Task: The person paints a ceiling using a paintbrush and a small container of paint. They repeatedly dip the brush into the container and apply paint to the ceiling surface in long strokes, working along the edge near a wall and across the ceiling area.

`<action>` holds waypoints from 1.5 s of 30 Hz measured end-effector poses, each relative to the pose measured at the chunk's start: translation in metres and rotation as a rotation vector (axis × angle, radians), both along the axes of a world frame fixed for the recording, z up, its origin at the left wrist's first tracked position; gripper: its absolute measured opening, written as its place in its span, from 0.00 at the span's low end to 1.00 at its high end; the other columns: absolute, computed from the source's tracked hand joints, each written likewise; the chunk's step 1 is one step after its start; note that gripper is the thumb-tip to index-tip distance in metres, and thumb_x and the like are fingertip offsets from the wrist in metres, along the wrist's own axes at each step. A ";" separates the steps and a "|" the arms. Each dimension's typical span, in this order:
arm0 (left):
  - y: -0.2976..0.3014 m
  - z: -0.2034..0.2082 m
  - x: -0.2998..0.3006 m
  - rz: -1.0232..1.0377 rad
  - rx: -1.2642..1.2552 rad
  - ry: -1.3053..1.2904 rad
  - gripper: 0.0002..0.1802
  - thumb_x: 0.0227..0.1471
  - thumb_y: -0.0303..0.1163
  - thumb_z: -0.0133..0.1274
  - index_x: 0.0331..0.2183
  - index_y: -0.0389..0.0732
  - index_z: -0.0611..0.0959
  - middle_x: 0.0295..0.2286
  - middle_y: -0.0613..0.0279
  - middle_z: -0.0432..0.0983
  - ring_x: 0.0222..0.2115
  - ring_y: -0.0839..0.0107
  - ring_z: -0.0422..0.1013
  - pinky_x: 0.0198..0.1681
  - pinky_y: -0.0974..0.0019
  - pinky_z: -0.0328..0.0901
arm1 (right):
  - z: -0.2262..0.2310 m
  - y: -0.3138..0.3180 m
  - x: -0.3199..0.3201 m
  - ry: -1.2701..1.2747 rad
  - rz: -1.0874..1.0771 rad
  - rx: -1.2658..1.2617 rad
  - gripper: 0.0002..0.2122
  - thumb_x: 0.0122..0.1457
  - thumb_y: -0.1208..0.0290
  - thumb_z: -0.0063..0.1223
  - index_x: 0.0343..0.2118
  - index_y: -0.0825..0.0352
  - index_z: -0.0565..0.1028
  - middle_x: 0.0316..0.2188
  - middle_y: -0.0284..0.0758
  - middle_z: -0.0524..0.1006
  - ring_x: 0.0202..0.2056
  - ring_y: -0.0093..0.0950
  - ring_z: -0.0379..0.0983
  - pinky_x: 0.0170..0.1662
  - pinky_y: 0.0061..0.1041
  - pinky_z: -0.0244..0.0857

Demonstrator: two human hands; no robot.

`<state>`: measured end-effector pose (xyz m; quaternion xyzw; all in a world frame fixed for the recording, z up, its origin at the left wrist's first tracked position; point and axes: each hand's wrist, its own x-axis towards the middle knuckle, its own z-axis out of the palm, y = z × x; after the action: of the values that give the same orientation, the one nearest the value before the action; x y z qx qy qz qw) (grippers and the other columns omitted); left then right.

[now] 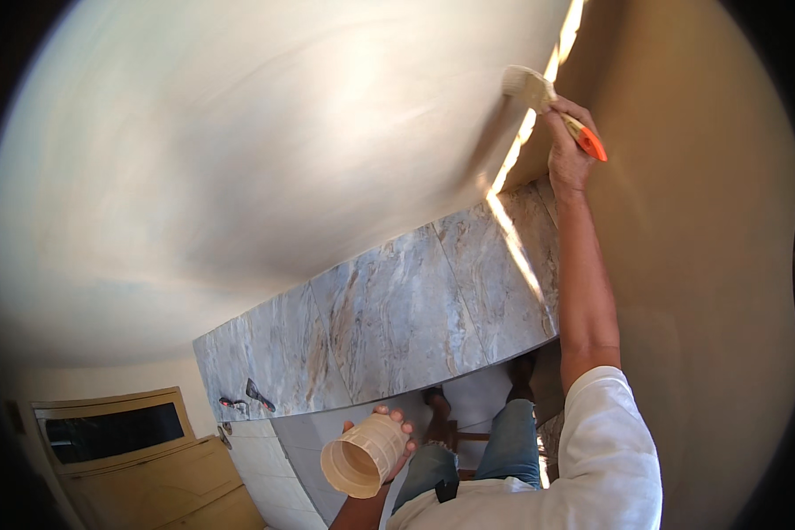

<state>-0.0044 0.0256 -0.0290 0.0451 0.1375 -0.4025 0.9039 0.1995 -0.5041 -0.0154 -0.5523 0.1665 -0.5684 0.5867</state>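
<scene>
My right hand (571,141), at the end of a raised arm, grips a paintbrush (532,87) by its pale handle with an orange end (591,144). The brush's wide, light bristles touch or almost touch the pale wall (327,141) close to its corner; I cannot tell which. Low in front of me, my left hand (401,433) is wrapped around a beige plastic tub (362,458). The tub is tilted with its mouth toward me, and its inside looks beige; how much it holds I cannot tell.
Grey-brown marbled tiles (397,309) line the lower wall. A second wall (698,265) rises close at my right. Small dark fittings (254,397) sit by the tiles' left end. Farther left is a wooden door (150,468) with a dark pane. My legs (512,442) are below.
</scene>
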 end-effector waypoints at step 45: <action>-0.016 0.008 0.099 0.263 -0.020 0.027 0.27 0.63 0.46 0.54 0.49 0.28 0.81 0.46 0.47 0.82 0.48 0.58 0.79 0.56 0.53 0.71 | 0.221 0.341 -0.138 0.374 0.849 -0.595 0.11 0.53 0.86 0.68 0.38 0.76 0.77 0.34 0.43 0.82 0.29 0.26 0.78 0.30 0.24 0.73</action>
<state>0.0941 0.0100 -0.0214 0.0121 0.1503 -0.2824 0.9474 0.0615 -0.1628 0.2055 -0.8046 -0.1375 -0.1963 0.5433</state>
